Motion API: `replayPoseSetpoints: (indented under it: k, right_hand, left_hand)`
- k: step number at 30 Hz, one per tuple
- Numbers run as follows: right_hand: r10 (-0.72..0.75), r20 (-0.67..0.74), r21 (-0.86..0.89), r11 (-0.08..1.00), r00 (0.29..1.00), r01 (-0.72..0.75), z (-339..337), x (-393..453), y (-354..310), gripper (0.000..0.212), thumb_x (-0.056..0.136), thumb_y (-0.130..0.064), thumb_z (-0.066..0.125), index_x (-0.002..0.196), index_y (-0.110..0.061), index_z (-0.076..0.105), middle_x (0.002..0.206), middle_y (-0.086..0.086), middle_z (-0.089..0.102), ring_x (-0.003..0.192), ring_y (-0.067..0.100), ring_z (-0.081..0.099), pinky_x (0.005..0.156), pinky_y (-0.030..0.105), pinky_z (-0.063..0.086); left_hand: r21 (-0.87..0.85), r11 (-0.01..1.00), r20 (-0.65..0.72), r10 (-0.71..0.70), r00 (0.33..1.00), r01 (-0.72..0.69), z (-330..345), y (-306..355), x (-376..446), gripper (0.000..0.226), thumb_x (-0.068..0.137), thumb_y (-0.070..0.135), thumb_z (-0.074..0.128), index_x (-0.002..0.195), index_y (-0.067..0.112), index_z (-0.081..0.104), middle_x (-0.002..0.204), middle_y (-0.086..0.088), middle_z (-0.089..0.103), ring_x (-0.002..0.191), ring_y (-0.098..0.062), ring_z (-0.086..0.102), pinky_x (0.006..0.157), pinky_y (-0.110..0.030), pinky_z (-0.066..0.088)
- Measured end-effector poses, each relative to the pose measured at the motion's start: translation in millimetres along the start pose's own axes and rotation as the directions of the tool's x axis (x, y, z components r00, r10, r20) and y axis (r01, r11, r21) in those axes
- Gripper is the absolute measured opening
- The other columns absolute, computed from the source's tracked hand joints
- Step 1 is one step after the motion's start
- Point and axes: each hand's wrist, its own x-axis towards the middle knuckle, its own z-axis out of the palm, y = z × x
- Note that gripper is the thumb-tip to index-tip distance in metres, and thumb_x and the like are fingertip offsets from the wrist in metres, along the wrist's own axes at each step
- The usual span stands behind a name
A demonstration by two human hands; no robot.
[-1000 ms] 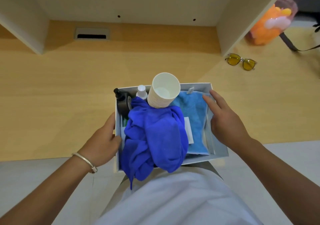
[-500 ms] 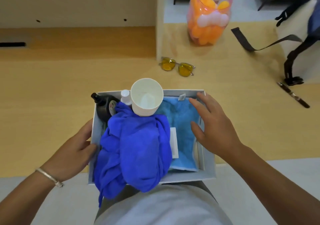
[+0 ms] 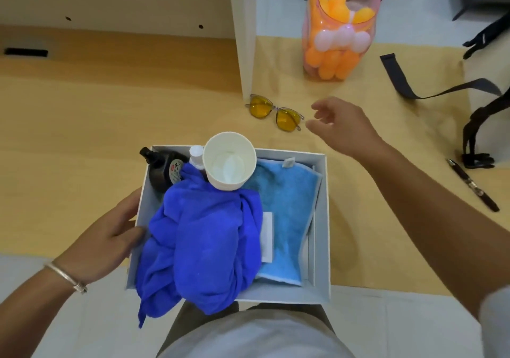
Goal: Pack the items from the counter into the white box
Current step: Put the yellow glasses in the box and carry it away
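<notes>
right hand (image 3: 342, 126) is hovering mid-frame w/ fingers loosely spread, holding nothing, just beside the glasses (image 3: 276, 113) on the counter. they're prob light, fragile, w/ scratchable lenses; best pinched at the bridge. left hand (image 3: 110, 236) is gripping the box (image 3: 321, 219) wall, lower left.

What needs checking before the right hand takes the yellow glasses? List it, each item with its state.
1. Right hand free, fingers relaxed, holding nothing: ok.
2. Path to the yellow glasses unobstructed, hand just right of them, not yet touching: ok.
3. Left hand steadying the white box at its left wall: ok.
4. Room in the box: bare strip beside the light blue towel; enough for glasses: cannot tell.
5. Paper cup stable: leans on the dark blue cloth: cannot tell.
6. Glasses' arms folded: cannot tell.
</notes>
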Motion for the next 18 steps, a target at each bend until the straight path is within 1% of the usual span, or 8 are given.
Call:
replayPoseSetpoints:
  k: [2, 5, 7, 9, 11, 14, 16, 18]
  right_hand:
    - [-0.032, 0.069, -0.135, 0.99, 0.997, 0.041, 14, 38, -3, 0.047, 0.081, -0.039, 0.068, 0.123, -0.021, 0.058, 0.112, -0.001, 0.061, 0.102, 0.017, 0.058, 0.081, 0.028, 0.045]
    - [-0.065, 0.117, -0.328, 0.939, 0.991, 0.1, 41, 79, -11, 0.06, 0.079, -0.046, 0.067, 0.131, -0.02, 0.052, 0.126, 0.005, 0.055, 0.113, 0.023, 0.054, 0.086, 0.035, 0.045]
    - [-0.063, 0.145, -0.42, 0.9, 0.987, 0.119, 56, 95, -19, 0.063, 0.079, -0.05, 0.065, 0.133, -0.021, 0.051, 0.126, 0.005, 0.052, 0.107, 0.024, 0.056, 0.082, 0.037, 0.049]
    - [-0.027, 0.194, -0.498, 0.859, 0.981, 0.122, 67, 105, -23, 0.057, 0.079, -0.051, 0.063, 0.127, -0.02, 0.055, 0.114, 0.006, 0.055, 0.089, 0.023, 0.059, 0.074, 0.039, 0.054]
    - [0.012, 0.202, -0.524, 0.846, 0.979, 0.098, 74, 111, -23, 0.044, 0.079, -0.045, 0.062, 0.115, -0.019, 0.061, 0.101, 0.005, 0.057, 0.08, 0.022, 0.058, 0.071, 0.039, 0.055]
    - [0.023, 0.133, -0.493, 0.869, 0.991, 0.046, 79, 117, -19, 0.029, 0.079, -0.032, 0.061, 0.103, -0.017, 0.065, 0.094, 0.005, 0.061, 0.083, 0.024, 0.059, 0.072, 0.038, 0.056]
    - [0.017, 0.111, -0.496, 0.867, 0.994, 0.04, 79, 118, -17, 0.025, 0.081, -0.026, 0.059, 0.101, -0.014, 0.067, 0.095, 0.008, 0.062, 0.086, 0.026, 0.06, 0.072, 0.037, 0.056]
    - [0.031, 0.105, -0.511, 0.859, 0.994, 0.028, 75, 116, -15, 0.025, 0.081, -0.027, 0.059, 0.1, -0.012, 0.066, 0.095, 0.009, 0.063, 0.087, 0.026, 0.06, 0.072, 0.037, 0.055]
  left_hand:
    - [-0.024, 1.0, -0.006, 0.016, 1.0, -0.016, 0, -4, 1, 0.073, 0.077, 0.012, 0.044, 0.139, 0.051, 0.037, 0.12, 0.008, 0.068, 0.09, -0.023, 0.072, 0.071, -0.042, 0.059]
    - [-0.043, 0.998, -0.018, 0.035, 0.999, -0.036, 1, -9, 4, 0.07, 0.082, 0.009, 0.046, 0.141, 0.047, 0.037, 0.116, 0.004, 0.07, 0.085, -0.021, 0.072, 0.063, -0.03, 0.057]
    - [-0.031, 0.998, -0.028, 0.047, 0.998, -0.048, 0, -11, 4, 0.068, 0.087, 0.006, 0.046, 0.142, 0.046, 0.036, 0.114, 0.003, 0.07, 0.077, -0.019, 0.069, 0.058, -0.023, 0.053]
    - [0.014, 0.998, -0.027, 0.06, 0.998, -0.06, 0, -14, 4, 0.07, 0.083, 0.012, 0.046, 0.142, 0.048, 0.033, 0.122, 0.009, 0.066, 0.085, -0.026, 0.069, 0.067, -0.036, 0.058]
    - [0.046, 0.997, -0.02, 0.069, 0.997, -0.068, -1, -14, 2, 0.072, 0.081, 0.017, 0.045, 0.143, 0.051, 0.029, 0.126, 0.014, 0.063, 0.09, -0.032, 0.068, 0.069, -0.046, 0.058]
    - [0.026, 0.997, -0.019, 0.078, 0.997, -0.077, 0, -13, 2, 0.072, 0.082, 0.017, 0.045, 0.143, 0.052, 0.029, 0.131, 0.018, 0.059, 0.099, -0.024, 0.068, 0.075, -0.047, 0.057]
    - [0.029, 0.997, -0.012, 0.079, 0.997, -0.078, 1, -13, 1, 0.072, 0.083, 0.017, 0.044, 0.143, 0.051, 0.028, 0.134, 0.018, 0.057, 0.106, -0.028, 0.066, 0.082, -0.056, 0.054]
    - [0.036, 0.996, -0.011, 0.083, 0.996, -0.082, 0, -13, 1, 0.07, 0.084, 0.016, 0.044, 0.143, 0.051, 0.028, 0.135, 0.017, 0.056, 0.108, -0.029, 0.065, 0.085, -0.058, 0.053]
